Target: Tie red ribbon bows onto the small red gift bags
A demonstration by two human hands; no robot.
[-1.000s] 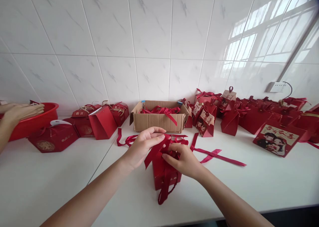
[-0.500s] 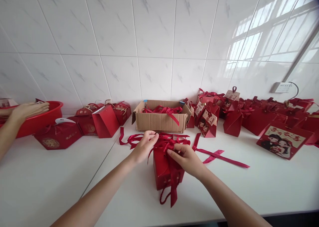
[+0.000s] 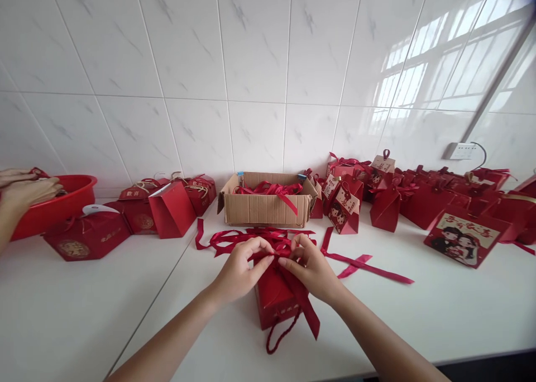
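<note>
A red gift box [image 3: 272,295] with a dark red cord handle [image 3: 281,342] lies on the white table in front of me. Across its top runs a red satin ribbon [image 3: 310,318], one tail hanging over the near side. My left hand [image 3: 242,267] pinches the ribbon above the box between thumb and fingertips. Close beside it, my right hand [image 3: 313,267] pinches the ribbon too, the two sets of fingertips almost meeting. The exact folds between the fingers are partly hidden. Just beyond the box, loose ribbons [image 3: 221,241] lie in a tangle.
A cardboard box [image 3: 263,209] of red ribbons stands by the tiled wall. Red gift boxes crowd the right, one with a couple printed on it [image 3: 463,238]. More boxes [image 3: 90,238] stand left, near a red basin [image 3: 62,206] where another person's hands [image 3: 29,189] work.
My left hand has come right and down to the ribbon and now pinches it beside my right hand. The near ribbon tail has swung right. The other person's hands have shifted left.
</note>
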